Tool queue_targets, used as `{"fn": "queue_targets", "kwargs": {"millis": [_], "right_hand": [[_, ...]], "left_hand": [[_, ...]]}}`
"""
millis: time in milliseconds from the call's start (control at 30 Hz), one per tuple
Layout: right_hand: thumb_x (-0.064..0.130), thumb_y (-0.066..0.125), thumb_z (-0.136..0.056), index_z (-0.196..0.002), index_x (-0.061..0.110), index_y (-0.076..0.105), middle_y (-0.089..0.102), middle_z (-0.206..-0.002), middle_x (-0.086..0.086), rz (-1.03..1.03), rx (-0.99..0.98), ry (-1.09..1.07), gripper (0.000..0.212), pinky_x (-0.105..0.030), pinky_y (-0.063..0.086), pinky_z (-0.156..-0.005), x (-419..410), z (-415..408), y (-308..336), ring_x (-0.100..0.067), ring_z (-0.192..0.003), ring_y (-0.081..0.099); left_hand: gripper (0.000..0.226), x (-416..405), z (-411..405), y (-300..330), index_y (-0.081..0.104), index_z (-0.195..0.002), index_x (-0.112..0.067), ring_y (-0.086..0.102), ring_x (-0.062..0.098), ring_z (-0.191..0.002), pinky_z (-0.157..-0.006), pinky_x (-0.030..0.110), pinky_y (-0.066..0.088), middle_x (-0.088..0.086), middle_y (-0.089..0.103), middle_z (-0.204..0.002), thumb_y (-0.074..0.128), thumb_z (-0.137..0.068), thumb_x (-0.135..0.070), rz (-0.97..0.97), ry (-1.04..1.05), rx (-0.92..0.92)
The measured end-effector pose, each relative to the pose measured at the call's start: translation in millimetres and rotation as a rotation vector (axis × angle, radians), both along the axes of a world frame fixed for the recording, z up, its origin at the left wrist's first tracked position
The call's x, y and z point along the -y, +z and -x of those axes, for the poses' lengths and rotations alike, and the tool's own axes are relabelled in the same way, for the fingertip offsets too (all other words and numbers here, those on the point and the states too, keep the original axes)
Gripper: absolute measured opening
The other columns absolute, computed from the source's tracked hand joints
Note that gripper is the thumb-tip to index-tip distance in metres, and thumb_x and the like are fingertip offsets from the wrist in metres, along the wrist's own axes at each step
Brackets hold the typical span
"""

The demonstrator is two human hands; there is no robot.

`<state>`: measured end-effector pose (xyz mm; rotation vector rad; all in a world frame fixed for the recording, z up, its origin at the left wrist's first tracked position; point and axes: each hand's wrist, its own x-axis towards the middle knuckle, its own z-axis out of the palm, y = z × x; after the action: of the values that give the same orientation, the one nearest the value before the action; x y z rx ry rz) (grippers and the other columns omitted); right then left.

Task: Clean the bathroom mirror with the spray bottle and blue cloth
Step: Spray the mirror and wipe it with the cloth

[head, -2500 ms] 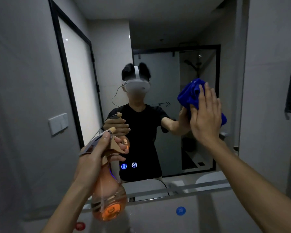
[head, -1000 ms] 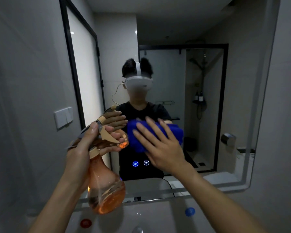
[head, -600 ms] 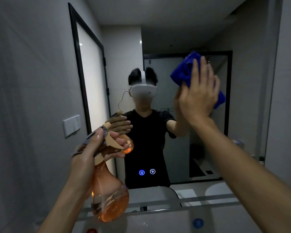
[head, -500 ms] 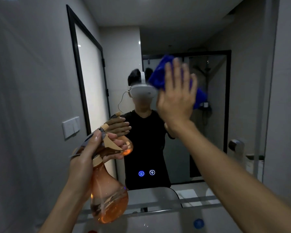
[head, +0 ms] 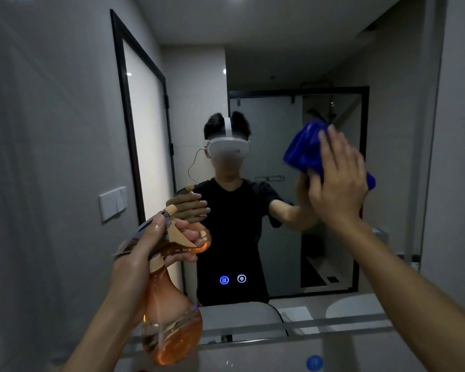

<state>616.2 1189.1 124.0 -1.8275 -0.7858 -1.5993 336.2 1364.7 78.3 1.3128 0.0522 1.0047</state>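
mirror (head: pixel 279 63) fills the wall ahead, so the main risk is patchy coverage: wiping only mid-height right would likely leave the top and the left side streaked. right hand (head: pixel 338 181) presses the blue cloth (head: pixel 304 150) flat against the glass, fingers straight and close together; the bunched cloth could slip from under the palm, smearing skin on the glass. left hand (head: pixel 145 248) grips the spray bottle (head: pixel 169 323) at its neck, fingers curled on the trigger; a stray squeeze might wet the wall switch (head: pixel 112 203).
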Motion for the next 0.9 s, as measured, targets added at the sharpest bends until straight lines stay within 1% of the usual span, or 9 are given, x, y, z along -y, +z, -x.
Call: {"fn": "queue_targets", "kwargs": {"millis": [67,100,167,233,333,400,533,700,900], "right_hand": [[0.029,0.047,-0.094,-0.155,0.017,0.029,0.026,-0.163,-0.003,-0.153,-0.109,-0.043,0.065,-0.048,0.022,-0.12,-25.1,16.0,33.5,-0.024,-0.149,0.026],[0.031,0.047,-0.094,-0.156,0.017,0.027,0.024,-0.163,-0.003,-0.177,-0.123,-0.065,0.066,-0.049,0.021,-0.12,-38.7,25.2,42.0,-0.024,-0.15,0.025],[0.032,0.049,-0.093,-0.156,0.016,0.026,0.022,-0.164,-0.004,-0.13,-0.071,-0.086,0.069,-0.05,0.017,-0.121,-63.2,42.6,39.0,-0.026,-0.151,0.021],[0.032,0.052,-0.094,-0.156,0.016,0.026,0.021,-0.164,-0.006,0.047,0.047,-0.051,0.07,-0.052,0.015,-0.122,-80.9,55.7,9.0,-0.028,-0.152,0.018],[0.03,0.058,-0.092,-0.154,0.016,0.032,0.025,-0.162,-0.007,0.396,0.266,0.035,0.069,-0.055,0.023,-0.118,-85.5,61.5,-61.0,-0.031,-0.151,0.021],[0.029,0.058,-0.094,-0.154,0.017,0.034,0.027,-0.162,-0.005,0.505,0.328,0.044,0.065,-0.055,0.026,-0.118,-76.0,53.8,-99.4,-0.03,-0.151,0.021],[0.026,0.053,-0.098,-0.153,0.018,0.036,0.03,-0.161,-0.003,0.502,0.345,0.052,0.058,-0.053,0.03,-0.117,-61.3,45.0,-116.6,-0.027,-0.149,0.026],[0.022,0.036,-0.101,-0.152,0.015,0.037,0.03,-0.161,-0.005,0.418,0.262,0.062,0.051,-0.056,0.033,-0.113,-70.0,60.2,-109.3,-0.029,-0.149,0.028],[0.024,0.054,-0.094,-0.15,0.011,0.04,0.032,-0.159,-0.008,0.295,0.167,0.037,0.06,-0.056,0.029,-0.116,-88.0,75.9,-99.0,-0.03,-0.147,0.031]], "left_hand": [[0.04,-0.4,0.0,-0.1,0.075,-0.088,0.001,0.073,0.04,-0.082,-0.066,0.039,0.062,0.03,0.072,-0.089,0.053,-0.09,-0.033,-0.003,-0.007,0.005],[0.04,-0.7,-0.1,0.1,0.075,-0.087,0.001,0.073,0.041,-0.083,-0.066,0.039,0.062,0.03,0.072,-0.089,0.053,-0.09,-0.033,-0.004,-0.012,0.007],[0.04,-1.3,-0.8,0.9,0.075,-0.087,0.001,0.072,0.042,-0.084,-0.066,0.039,0.062,0.03,0.072,-0.09,0.054,-0.089,-0.033,0.001,-0.013,0.009],[0.042,-1.6,-0.3,0.8,0.073,-0.091,0.003,0.072,0.043,-0.085,-0.065,0.038,0.062,0.031,0.072,-0.091,0.054,-0.087,-0.034,0.007,-0.007,0.005],[0.043,-2.6,4.4,-2.8,0.073,-0.092,0.002,0.072,0.042,-0.086,-0.065,0.037,0.062,0.029,0.073,-0.091,0.055,-0.085,-0.036,-0.013,0.024,-0.016],[0.044,-4.6,10.3,-6.7,0.071,-0.093,0.005,0.072,0.041,-0.085,-0.064,0.037,0.062,0.03,0.072,-0.09,0.054,-0.085,-0.036,-0.007,0.038,-0.025],[0.045,-14.7,28.5,-14.2,0.069,-0.096,0.007,0.072,0.042,-0.087,-0.065,0.039,0.061,0.031,0.072,-0.089,0.053,-0.089,-0.034,-0.009,0.068,-0.049],[0.044,-36.5,54.9,-17.7,0.069,-0.097,0.006,0.071,0.043,-0.089,-0.064,0.037,0.061,0.029,0.072,-0.088,0.052,-0.092,-0.034,-0.02,0.11,-0.07],[0.038,-70.2,83.5,-21.2,0.072,-0.09,-0.001,0.073,0.039,-0.084,-0.063,0.036,0.061,0.025,0.074,-0.085,0.053,-0.093,-0.033,-0.058,0.207,-0.051]]}}
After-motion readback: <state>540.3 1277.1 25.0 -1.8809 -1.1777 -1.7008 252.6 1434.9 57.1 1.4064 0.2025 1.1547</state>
